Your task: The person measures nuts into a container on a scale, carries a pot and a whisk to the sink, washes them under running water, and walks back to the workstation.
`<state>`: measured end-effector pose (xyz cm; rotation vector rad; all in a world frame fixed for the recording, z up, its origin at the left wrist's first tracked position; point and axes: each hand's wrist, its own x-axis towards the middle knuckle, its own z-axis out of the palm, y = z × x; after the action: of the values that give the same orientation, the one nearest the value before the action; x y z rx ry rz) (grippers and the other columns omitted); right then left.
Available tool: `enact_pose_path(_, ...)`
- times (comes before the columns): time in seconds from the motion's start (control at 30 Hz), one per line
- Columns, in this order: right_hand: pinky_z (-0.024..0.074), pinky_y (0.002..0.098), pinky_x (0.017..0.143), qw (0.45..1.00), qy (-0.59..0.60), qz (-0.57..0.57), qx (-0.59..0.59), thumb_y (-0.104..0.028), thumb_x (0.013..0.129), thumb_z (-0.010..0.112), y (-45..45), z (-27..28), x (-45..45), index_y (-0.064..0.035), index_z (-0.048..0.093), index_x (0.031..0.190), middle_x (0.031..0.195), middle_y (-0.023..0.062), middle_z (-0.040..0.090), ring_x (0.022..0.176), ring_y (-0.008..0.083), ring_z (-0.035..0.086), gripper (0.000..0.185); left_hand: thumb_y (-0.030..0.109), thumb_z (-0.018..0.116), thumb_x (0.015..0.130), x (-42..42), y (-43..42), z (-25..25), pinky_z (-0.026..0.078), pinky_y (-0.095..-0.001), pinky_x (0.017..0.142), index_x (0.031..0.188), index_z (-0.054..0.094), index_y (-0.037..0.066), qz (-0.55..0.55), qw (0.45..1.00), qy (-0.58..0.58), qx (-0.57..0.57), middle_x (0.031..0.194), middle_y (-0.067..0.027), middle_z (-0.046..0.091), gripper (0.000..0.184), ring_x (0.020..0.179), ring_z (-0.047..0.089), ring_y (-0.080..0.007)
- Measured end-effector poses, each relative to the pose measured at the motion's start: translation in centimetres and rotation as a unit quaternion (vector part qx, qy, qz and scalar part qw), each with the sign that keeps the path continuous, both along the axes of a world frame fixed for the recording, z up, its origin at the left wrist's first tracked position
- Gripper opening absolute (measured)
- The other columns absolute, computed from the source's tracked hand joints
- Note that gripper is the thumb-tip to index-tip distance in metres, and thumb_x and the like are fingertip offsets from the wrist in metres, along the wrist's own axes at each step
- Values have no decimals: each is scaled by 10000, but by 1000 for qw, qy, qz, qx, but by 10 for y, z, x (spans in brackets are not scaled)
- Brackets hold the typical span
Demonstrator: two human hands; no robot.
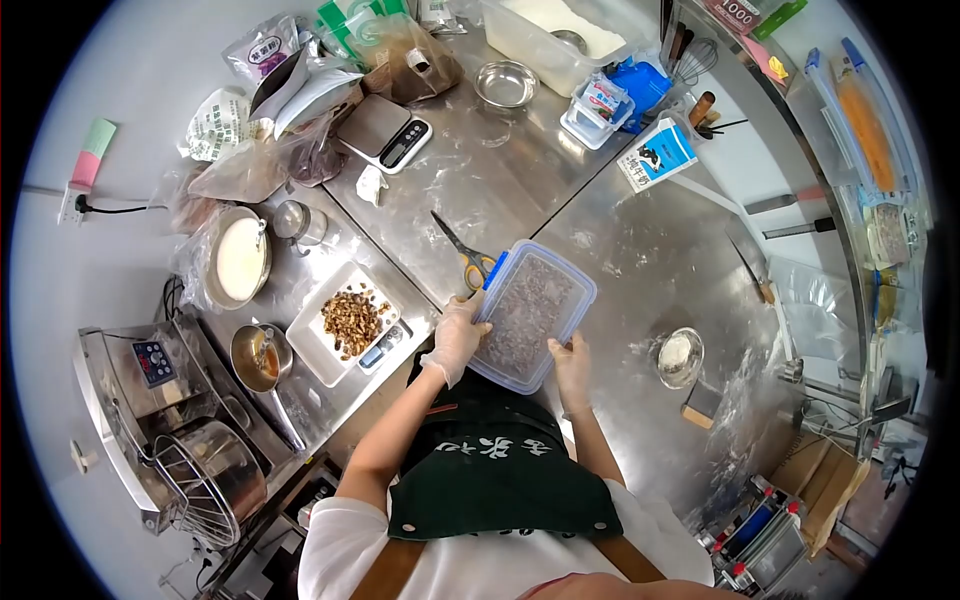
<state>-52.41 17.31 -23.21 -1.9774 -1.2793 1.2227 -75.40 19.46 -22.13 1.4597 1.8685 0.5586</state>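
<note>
A clear plastic storage box (535, 310) with blue clips is held in front of my apron; its contents look dark and crumbly through the plastic. My left hand (457, 340), in a thin translucent glove, is closed on the box's left edge. On the lower right edge, my right hand (571, 372) grips it too, also gloved. Just beyond the box's upper left corner lie scissors (474, 262) with yellow and grey handles. To the left, a white tray (312, 340) holds chopped brown pieces, and it sits on a scale (385, 347).
Further left are a bowl of white liquid (240, 260), a small pot (262, 357) and a stand mixer (195, 470). Beyond stand a kitchen scale (385, 133), a metal bowl (506, 85) and a flour bin (500, 40). A milk carton (657, 155) and a flour bowl (681, 358) are to the right.
</note>
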Motion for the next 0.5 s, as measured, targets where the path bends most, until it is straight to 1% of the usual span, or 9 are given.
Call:
enact_pose_path(0.1,459,389,840,998,-51,-20,25,-187,839,675,1,6,-5,-32,581,1156,1019,189,589,962,324,583,365,99,765,711,4,5,0,496,-385,840,1283,588,105,5,1000,5,-20,1016,-178,613,599,955,618,-326)
enact_pose_path(0.13,460,396,838,997,-63,-12,31,-184,838,675,3,10,-6,-29,585,1145,1026,194,590,963,334,583,356,112,765,712,5,6,0,500,-379,828,1264,599,96,9,1000,7,-19,1026,-173,614,576,947,620,-323)
enact_pose_path(0.23,463,416,829,994,-99,3,36,-184,837,674,8,20,-11,-24,595,1121,1038,206,590,957,364,585,335,128,764,713,8,6,0,500,-381,821,1238,612,84,-3,998,49,36,1029,-177,613,549,942,617,-331)
enact_pose_path(0.3,465,429,818,993,-119,4,29,-194,841,671,10,24,-15,-23,595,1115,1037,212,590,941,382,586,331,134,761,714,9,8,0,499,-384,820,1228,615,78,-1,998,43,39,1028,-179,613,537,943,615,-335)
enact_pose_path(0.43,473,424,794,992,-123,-15,16,-205,844,673,12,16,-15,-19,605,1094,986,203,597,886,355,599,319,107,738,731,12,16,6,474,-406,867,1205,608,38,1,1000,28,13,1054,-199,607,497,1005,572,-359)
enact_pose_path(0.5,474,423,789,993,-111,-31,7,-204,843,677,14,18,-14,-20,615,1080,949,194,597,869,336,601,307,102,736,732,12,18,8,473,-407,872,1210,605,31,-3,999,22,28,1065,-209,611,500,1013,572,-364)
